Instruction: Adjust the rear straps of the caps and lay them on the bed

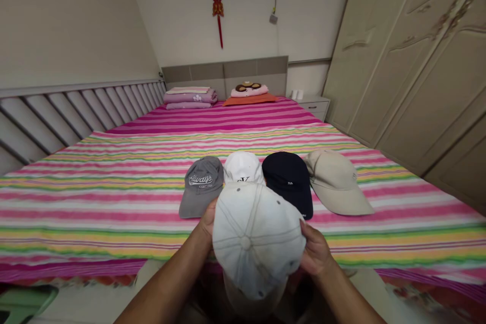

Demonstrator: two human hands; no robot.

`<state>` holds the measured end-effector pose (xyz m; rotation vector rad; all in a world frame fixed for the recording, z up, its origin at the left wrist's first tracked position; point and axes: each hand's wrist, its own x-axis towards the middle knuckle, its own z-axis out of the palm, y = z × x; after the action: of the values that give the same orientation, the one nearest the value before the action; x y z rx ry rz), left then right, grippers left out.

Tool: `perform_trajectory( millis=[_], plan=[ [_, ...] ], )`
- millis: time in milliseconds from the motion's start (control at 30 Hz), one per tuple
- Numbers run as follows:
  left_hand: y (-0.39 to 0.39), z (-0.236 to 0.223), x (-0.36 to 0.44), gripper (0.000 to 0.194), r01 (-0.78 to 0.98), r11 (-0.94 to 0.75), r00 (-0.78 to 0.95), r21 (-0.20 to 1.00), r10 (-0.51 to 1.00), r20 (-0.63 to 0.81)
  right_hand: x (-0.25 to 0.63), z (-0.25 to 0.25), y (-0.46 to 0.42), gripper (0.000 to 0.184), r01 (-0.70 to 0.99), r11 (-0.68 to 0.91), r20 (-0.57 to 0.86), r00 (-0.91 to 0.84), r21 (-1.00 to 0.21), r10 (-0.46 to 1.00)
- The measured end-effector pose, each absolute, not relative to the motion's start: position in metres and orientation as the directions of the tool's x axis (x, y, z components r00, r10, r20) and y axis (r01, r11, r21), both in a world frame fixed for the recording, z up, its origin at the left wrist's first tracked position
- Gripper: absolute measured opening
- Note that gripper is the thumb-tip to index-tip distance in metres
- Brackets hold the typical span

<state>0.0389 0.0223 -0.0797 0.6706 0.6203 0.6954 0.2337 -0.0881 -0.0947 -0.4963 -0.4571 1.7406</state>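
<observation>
Between my two hands is a pale grey-white baseball cap [261, 228], its stitched crown and top button facing me and its brim pointing down toward me. My left hand [209, 217] grips the cap's left side; most of its fingers are behind the cap. On the right side, my right hand [314, 248] pinches the edge with the thumb on top. Just beyond, in a row on the bed, lie a grey cap [202, 182] with white lettering, a white cap [243, 164] partly covered by the held one, a black cap [286, 174] and a beige cap [337, 182].
A striped sheet [114, 192] covers the bed. Folded purple bedding [192, 97] and a pink pillow [248, 91] lie by the headboard [205, 72]. A railing [68, 116] runs along the left. To the right stand a nightstand [313, 107] and a wardrobe [395, 66].
</observation>
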Motion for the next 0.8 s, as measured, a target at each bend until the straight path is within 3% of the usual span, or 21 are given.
perform_trajectory(
  millis=[133, 333, 467, 567, 700, 800],
  plan=[
    [0.020, -0.076, 0.038, 0.041, -0.280, 0.709, 0.751, 0.647, 0.582, -0.313, 0.247, -0.088, -0.082, 0.023, -0.839, -0.199, -0.148, -0.142, -0.506, 0.979],
    [-0.004, -0.127, 0.047, 0.032, -0.325, 0.764, 0.877, 0.557, 0.464, -0.124, 0.259, -0.082, -0.079, 0.018, -0.845, -0.159, -0.150, -0.094, -0.511, 0.984],
    [-0.023, -0.147, 0.058, 0.032, -0.298, 0.811, 0.896, 0.503, 0.419, -0.145, 0.264, -0.081, -0.078, 0.019, -0.829, -0.157, -0.167, -0.079, -0.537, 0.983],
    [-0.025, -0.141, 0.065, 0.036, -0.300, 0.824, 0.899, 0.481, 0.413, -0.147, 0.269, -0.081, -0.082, 0.021, -0.829, -0.127, -0.165, -0.043, -0.544, 0.985],
    [-0.019, -0.123, 0.071, 0.034, -0.344, 0.797, 0.883, 0.496, 0.454, -0.118, 0.276, -0.087, -0.099, 0.037, -0.814, -0.105, -0.130, -0.037, -0.571, 0.991],
    [-0.018, -0.113, 0.077, 0.034, -0.333, 0.797, 0.886, 0.504, 0.447, -0.122, 0.280, -0.094, -0.112, 0.031, -0.793, -0.089, -0.110, -0.028, -0.603, 0.994]
  ],
)
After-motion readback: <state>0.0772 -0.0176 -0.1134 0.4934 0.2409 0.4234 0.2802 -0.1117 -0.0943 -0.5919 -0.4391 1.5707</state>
